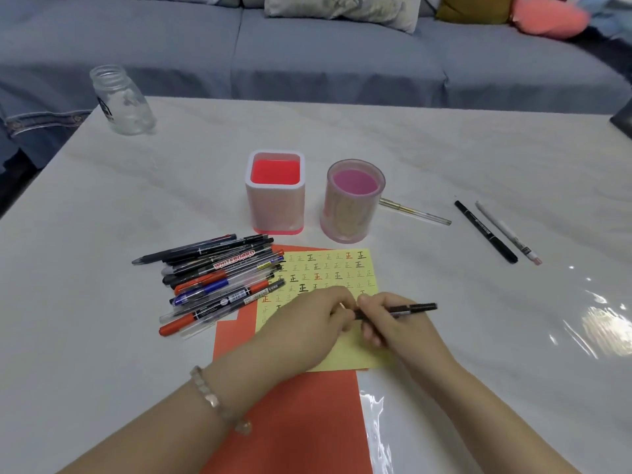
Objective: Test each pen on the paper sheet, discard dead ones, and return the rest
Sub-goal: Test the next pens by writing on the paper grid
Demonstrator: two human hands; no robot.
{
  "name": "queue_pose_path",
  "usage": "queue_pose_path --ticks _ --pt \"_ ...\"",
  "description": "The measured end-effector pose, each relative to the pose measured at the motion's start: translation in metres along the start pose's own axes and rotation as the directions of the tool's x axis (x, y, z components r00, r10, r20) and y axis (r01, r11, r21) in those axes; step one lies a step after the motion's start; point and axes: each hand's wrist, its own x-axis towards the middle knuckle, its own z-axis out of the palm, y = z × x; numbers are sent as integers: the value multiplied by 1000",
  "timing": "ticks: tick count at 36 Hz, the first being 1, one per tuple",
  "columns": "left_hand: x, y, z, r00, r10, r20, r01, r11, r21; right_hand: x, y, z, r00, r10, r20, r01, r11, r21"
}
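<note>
A yellow paper sheet covered with rows of test marks lies on a red sheet. Over its lower part my right hand grips a black pen that lies almost level, its free end pointing right. My left hand pinches the pen's left end, which the fingers hide. A heap of several pens lies left of the paper. Behind the paper stand a square white and red holder and a round pink holder, both with nothing in them.
Three pens lie apart on the right: a clear and gold one, a black marker and a white pen. A glass jar stands at the table's far left corner. A grey sofa runs behind the table.
</note>
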Motion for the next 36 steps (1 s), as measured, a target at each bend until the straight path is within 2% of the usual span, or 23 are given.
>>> queue_pose_path --ticks 2,3,5,8,10,13,15,18,21,25,28,33,36 --pt "0 -7 -1 982 62 -177 -16 968 249 15 0 -3 999 49 -4 -49 997 -53" --pt "0 -10 -3 961 82 -263 -2 957 291 26 -1 -7 998 36 -47 -40 994 -97" --pt "-2 -17 -10 912 94 -399 18 963 269 53 -5 -23 981 -105 -163 58 961 -270" --pt "-9 -32 -22 848 111 -518 29 967 254 97 -13 -53 910 -339 -237 136 787 -602" --pt "-14 -43 -30 808 162 -566 10 957 288 123 -19 -70 891 -402 -212 107 639 -762" --pt "-21 -59 -38 764 195 -615 15 947 320 147 -20 -82 921 -335 -199 -25 460 -888" --pt "-25 -69 -42 748 169 -642 60 946 319 155 -14 -83 934 -264 -241 -125 392 -911" --pt "-30 -87 -44 740 183 -647 96 924 370 154 -2 -81 916 -280 -289 -161 403 -901" --pt "-34 -102 -48 727 238 -644 114 883 456 144 8 -79 903 -332 -273 -107 443 -890" --pt "-41 -116 -53 710 234 -664 227 817 531 107 12 -73 907 -291 -305 -41 661 -750" --pt "-43 -125 -51 699 170 -694 299 813 501 74 12 -70 901 -294 -321 3 742 -670" --pt "-38 -120 -47 699 155 -698 277 841 465 32 14 -55 897 -332 -291 90 782 -616" --pt "-36 -105 -44 698 216 -682 172 875 453 13 8 -38 912 -362 -190 200 801 -565"
